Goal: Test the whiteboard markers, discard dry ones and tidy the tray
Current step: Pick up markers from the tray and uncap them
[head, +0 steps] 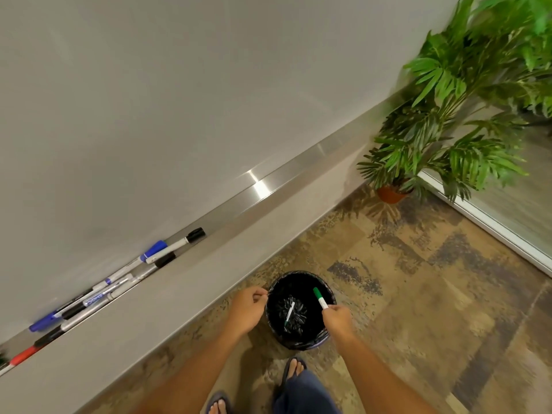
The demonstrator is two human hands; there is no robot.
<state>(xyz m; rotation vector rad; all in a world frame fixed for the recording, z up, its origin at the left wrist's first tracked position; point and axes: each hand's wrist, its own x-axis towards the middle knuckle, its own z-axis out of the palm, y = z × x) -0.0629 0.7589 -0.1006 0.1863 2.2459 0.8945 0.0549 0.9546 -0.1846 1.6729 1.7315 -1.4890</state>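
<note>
Right hand (pixel 339 319) grips a green marker (pixel 320 298) over the bin (pixel 300 309), apparently to discard it; left hand (pixel 248 309) pinches the liner rim, steadying it.

My forearms are bare, no sleeves showing; I'm in dark blue trousers (pixel 304 395) and dark flip-flops (pixel 294 367) with toes exposed.

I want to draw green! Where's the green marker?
The right hand holds the green marker over the black bin on the floor.
</note>
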